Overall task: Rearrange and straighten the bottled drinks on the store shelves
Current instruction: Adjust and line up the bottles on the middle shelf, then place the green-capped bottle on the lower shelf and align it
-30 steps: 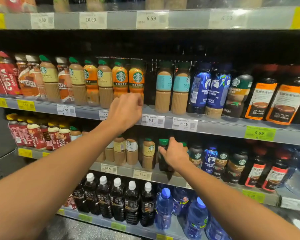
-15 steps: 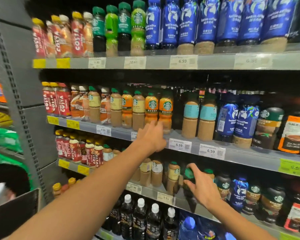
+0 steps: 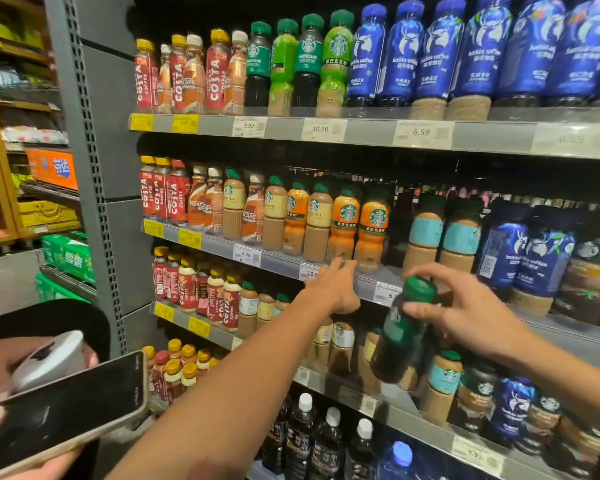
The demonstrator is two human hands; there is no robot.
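Observation:
My right hand (image 3: pixel 465 313) grips a dark coffee bottle with a green cap and green label (image 3: pixel 400 332) by its neck, tilted, out in front of the third shelf (image 3: pixel 406 407). My left hand (image 3: pixel 336 287) rests with straight fingers on the front rail of the second shelf (image 3: pixel 281 261), just below two orange Starbucks bottles (image 3: pixel 357 226). Rows of Costa, Nescafe, Starbucks and blue Luckin bottles fill the shelves above and beside both hands.
Another person at the lower left holds a phone (image 3: pixel 63 410). A grey perforated upright (image 3: pixel 94 174) closes the shelving on the left. Black tea bottles with white caps (image 3: pixel 323 441) stand on the bottom shelf. Boxes fill wooden racks at far left.
My right hand has lifted the green-capped bottle off the third shelf and up in front of it. The view swung up and left; a person's phone came into view.

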